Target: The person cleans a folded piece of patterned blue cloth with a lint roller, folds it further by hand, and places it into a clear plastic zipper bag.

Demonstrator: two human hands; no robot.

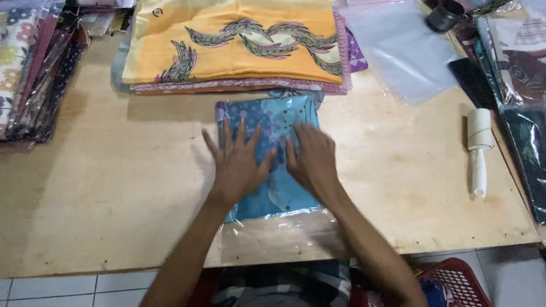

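Left hand [238,165] and right hand [311,160] cover the bagged blue cloth [272,122].

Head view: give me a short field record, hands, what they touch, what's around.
left hand: flat, palm down on the bagged blue cloth
right hand: flat on the same cloth, beside the left
bag: clear plastic, open end toward the person
surface: wooden table
behind: folded yellow patterned cloth
right side: white lint roller, empty clear bags
left edge: stacked packed cloths

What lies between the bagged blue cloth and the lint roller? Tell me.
Bare tabletop only, in the head view, between the blue cloth and the lint roller.
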